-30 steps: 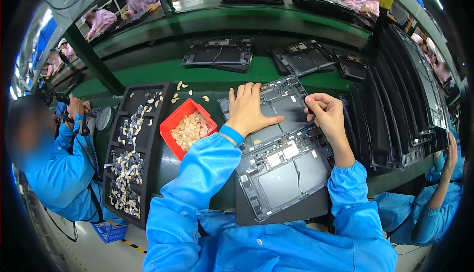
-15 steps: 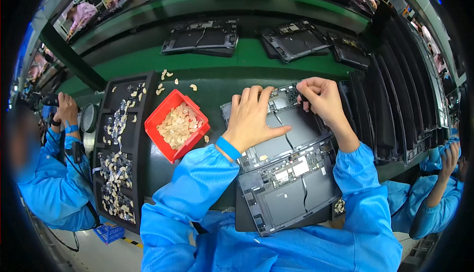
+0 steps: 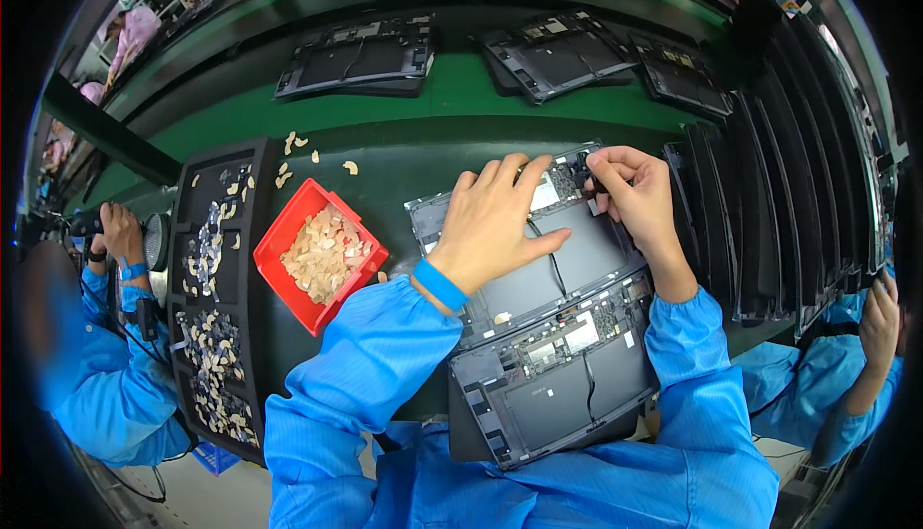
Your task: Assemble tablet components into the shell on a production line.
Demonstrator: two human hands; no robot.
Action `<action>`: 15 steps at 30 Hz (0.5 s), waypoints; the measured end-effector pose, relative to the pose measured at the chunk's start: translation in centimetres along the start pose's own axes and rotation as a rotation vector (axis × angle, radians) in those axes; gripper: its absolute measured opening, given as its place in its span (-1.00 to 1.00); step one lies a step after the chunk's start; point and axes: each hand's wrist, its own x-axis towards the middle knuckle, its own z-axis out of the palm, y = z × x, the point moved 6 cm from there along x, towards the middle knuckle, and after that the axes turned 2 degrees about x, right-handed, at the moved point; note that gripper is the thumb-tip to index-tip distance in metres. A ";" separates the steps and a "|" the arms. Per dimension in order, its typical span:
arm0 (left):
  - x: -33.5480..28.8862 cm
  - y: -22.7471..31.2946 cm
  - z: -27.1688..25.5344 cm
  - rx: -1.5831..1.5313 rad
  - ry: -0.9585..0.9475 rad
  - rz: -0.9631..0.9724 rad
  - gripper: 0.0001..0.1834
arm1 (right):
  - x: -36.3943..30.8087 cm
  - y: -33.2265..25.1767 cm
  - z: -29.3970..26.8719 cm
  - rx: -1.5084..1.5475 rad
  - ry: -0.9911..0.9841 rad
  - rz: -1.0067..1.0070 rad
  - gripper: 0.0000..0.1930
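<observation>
My left hand (image 3: 492, 226) rests with fingers spread over the left part of an opened laptop base (image 3: 601, 252), its thumb stretched to the right. Thumb and forefinger of my right hand (image 3: 639, 204) are pinched together at the base's far right corner, beside the circuit board. Whatever lies between those fingertips is too small to make out. Nearer my body, a second opened laptop base (image 3: 538, 404) overlaps the first, with its board, black cable and dark panel showing. A small cream piece (image 3: 502, 319) lies on the first base's near edge.
Left of my hands are a red bin (image 3: 279, 231) of cream pieces and a black compartment tray (image 3: 258, 337) of small parts. Stray cream pieces (image 3: 350, 168) lie beyond. More laptop bases (image 3: 361, 58) sit farther back; upright dark panels (image 3: 707, 212) stand right. Co-workers are on both sides.
The view has shifted slightly, so the bin, tray and back row sit farther left. Both hands keep nearly the same places on the far base, the right still pinching at its corner.
</observation>
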 end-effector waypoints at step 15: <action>0.9 2.0 0.5 0.102 0.094 0.213 -0.40 | -2.1 -0.6 -2.1 -0.093 0.061 0.007 -0.80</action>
